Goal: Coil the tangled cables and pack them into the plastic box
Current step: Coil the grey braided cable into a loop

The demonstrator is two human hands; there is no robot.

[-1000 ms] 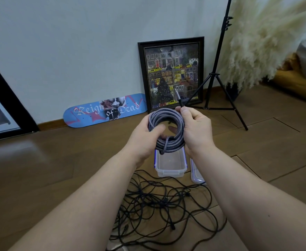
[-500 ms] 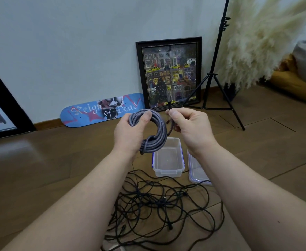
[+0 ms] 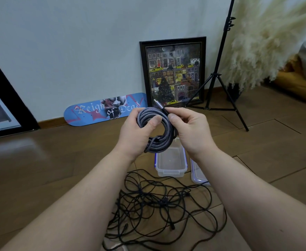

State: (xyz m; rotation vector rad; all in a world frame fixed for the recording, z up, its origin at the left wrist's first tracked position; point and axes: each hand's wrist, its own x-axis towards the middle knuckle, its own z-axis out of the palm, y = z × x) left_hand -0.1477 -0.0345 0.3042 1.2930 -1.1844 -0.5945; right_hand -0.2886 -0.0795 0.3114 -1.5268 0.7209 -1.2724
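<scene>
Overhead, left hand (image 3: 136, 134) grips braided grey coil (image 3: 159, 131); right hand (image 3: 190, 129) fingers pinch its metal plug (image 3: 158, 104).

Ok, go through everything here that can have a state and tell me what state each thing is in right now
Grey braided cable: coiled, held above the floor in both hands.
Left hand: grips the coil, thumb across the loops.
Right hand: pinches the cable's plug end.
Plug: free, sticking up past the coil.
Black cables: tangled, loose on the floor.
Plastic box: open, nothing visible inside.
Lid: off, on the floor beside the box.
</scene>
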